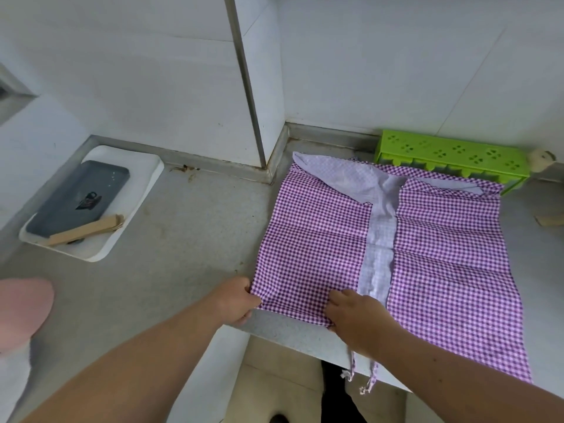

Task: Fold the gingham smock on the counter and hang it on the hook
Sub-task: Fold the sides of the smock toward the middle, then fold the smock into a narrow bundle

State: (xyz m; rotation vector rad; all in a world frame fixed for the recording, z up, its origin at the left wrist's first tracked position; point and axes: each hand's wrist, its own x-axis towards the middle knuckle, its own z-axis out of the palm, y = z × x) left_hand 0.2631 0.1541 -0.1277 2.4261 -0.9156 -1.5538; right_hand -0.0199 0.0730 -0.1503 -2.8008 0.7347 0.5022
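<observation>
Head view | left hand point(236, 300) pinches smock point(427, 254) corner at counter point(183, 254) edge | right hand point(355, 319) presses flat on hem | bare counter lies left, toward tray point(146, 184)

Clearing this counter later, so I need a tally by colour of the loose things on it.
Purple gingham: 1, the smock
White: 1, the tray
Grey: 1, the flat tray insert
Tan: 1, the wooden clip
Green: 1, the perforated rack
Total: 5

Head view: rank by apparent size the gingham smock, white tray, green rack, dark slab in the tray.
Largest to smallest:
1. gingham smock
2. white tray
3. green rack and dark slab look alike; the rack sits farther from the camera, so their order is unsure.
</observation>
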